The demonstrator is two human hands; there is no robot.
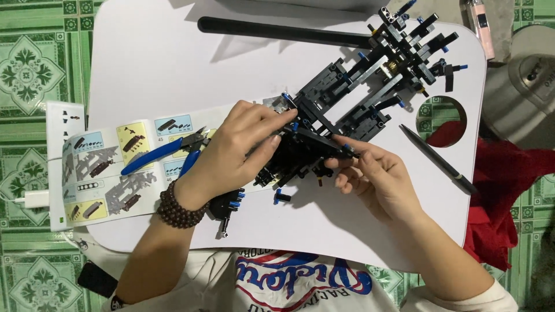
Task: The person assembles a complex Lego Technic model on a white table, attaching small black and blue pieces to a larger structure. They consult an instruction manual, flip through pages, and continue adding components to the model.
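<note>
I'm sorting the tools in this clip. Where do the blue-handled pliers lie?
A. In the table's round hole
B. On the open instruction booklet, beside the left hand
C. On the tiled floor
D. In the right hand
B: the blue-handled pliers rest on the open instruction booklet, just beside the left hand.

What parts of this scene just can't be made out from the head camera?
- Head view: the left hand covers the near end of the black and grey brick model, so what its fingers pinch is hidden.
- The blue-handled pliers: jaws tucked behind that hand.
- The instruction booklet: step pictures too small to follow.
- What the right hand pinches: too small to identify.
</note>
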